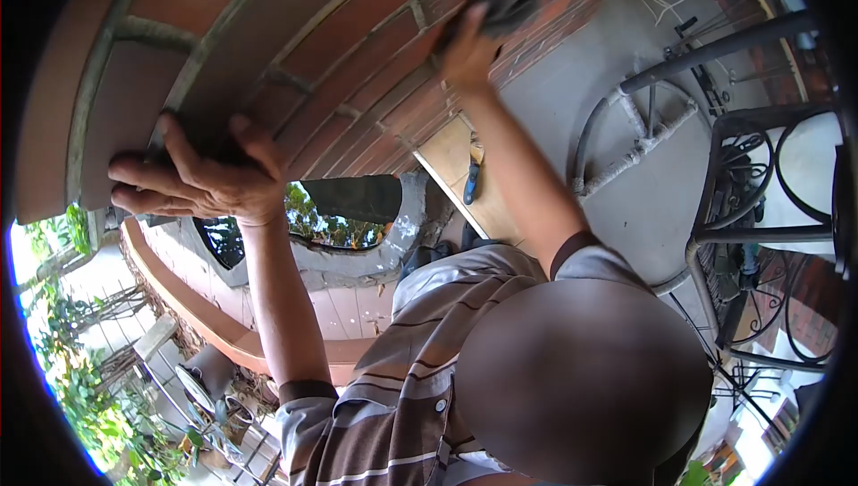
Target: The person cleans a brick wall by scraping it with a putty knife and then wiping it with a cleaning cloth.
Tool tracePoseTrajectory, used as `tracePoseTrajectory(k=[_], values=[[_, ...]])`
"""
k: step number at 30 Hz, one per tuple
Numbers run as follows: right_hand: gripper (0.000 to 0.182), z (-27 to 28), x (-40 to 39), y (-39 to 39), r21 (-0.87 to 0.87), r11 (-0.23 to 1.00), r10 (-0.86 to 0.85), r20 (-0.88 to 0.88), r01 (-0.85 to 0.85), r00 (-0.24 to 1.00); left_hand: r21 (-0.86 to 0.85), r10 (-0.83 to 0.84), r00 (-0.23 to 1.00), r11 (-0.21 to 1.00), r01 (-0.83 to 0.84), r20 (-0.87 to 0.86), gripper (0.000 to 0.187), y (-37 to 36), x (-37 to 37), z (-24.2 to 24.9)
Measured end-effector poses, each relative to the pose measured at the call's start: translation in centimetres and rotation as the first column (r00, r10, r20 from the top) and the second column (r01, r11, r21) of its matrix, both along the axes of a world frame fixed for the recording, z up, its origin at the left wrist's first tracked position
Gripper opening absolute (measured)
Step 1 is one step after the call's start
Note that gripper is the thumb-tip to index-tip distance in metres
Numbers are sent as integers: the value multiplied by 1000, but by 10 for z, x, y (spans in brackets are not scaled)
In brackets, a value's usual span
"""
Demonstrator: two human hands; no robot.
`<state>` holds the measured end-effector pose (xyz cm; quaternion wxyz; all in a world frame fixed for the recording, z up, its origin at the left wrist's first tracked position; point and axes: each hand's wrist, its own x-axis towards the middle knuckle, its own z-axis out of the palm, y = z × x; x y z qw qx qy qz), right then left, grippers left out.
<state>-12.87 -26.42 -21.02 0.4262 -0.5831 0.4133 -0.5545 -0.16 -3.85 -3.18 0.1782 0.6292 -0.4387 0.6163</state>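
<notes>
A red brick wall (340,30) with pale mortar joints spans the top of the head view. My left hand (210,173) lies against the lower left of this wall, fingers spread and thumb apart, its back toward me. Farther right, my right hand (474,48) has its fingers around a dark, crumpled thing (502,8) close to the brick face. Motion smears that hand and what it holds, so I cannot tell the thing's exact kind.
Below the wall is a rounded basin (411,209) with water reflecting plants. A blue-handled tool (471,184) rests on a tan board (447,160). Black metal chairs (715,236) and a wrapped round metal frame (617,169) stand at right. Leafy plants (98,388) are at left.
</notes>
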Motion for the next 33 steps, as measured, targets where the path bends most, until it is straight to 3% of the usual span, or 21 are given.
tracePoseTrajectory(k=[1,3,4,5,7,8,9,10,11,12,15,17,19,21,24,27,28,29,30,33], values=[[74,1,-15,-40,94,995,42,17,-43,999,1,2,1000,1000,-2,-2,60,-1,0,-1],[86,-3,-20,-69,302,950,-77,-23,80,997,1,9,1000,1000,-9,-5,59,0,-1,-1],[90,-7,-16,-73,319,934,-168,-5,160,986,-1,23,1000,1000,-23,-9,59,0,-1,-1],[93,-1,-11,-74,336,911,-258,17,238,966,-6,34,999,999,-34,-9,59,1,0,-3],[79,-8,-2,-29,270,951,-202,177,150,963,-20,38,999,999,-38,-6,59,0,0,-3],[74,-23,15,1,137,960,-269,210,244,940,-30,30,1000,999,-30,-5,59,0,0,-2],[69,-27,15,43,100,987,-137,82,129,987,-38,22,1000,999,-22,-6,60,-1,-3,-2],[74,-30,23,84,186,976,-94,-97,111,991,-42,33,999,999,-34,-18,59,-2,-6,-2],[75,-30,20,117,84,996,-21,-196,38,980,-38,35,999,999,-36,-18,59,-1,-8,-2],[68,-62,21,129,181,971,217,-380,-158,899,-34,36,999,999,-36,-15,58,0,-8,-2],[66,-58,17,67,251,965,-20,-191,69,981,-30,34,999,999,-33,18,57,-1,-7,1],[80,-67,-2,-28,530,846,-45,-24,51,999,-29,28,999,999,-27,30,57,-2,-4,1],[93,-54,-25,-121,780,625,-185,97,41,978,-30,36,999,999,-36,9,57,-2,-5,-1],[97,-43,-40,-136,805,593,-261,197,-4,945,-28,51,998,998,-52,-31,58,-1,-7,-2],[88,-42,-35,-107,687,723,-64,168,-70,984,-45,23,1000,999,-23,5,55,-3,-8,1],[74,-20,11,52,230,969,-114,103,88,988,-55,22,1000,998,-21,22,56,-3,-5,0],[73,-11,17,96,53,998,-40,59,37,997,-60,37,999,998,-37,-7,56,-3,-8,-1],[70,-41,26,131,108,986,137,-103,-126,985,-52,30,1000,998,-30,-1,56,-2,-9,0],[70,-31,19,131,-104,986,111,-168,-129,980,-47,22,1000,999,-21,7,56,-1,-10,1],[69,-6,20,54,129,983,-160,264,129,951,-45,16,999,999,-14,37,55,-2,-7,2]])
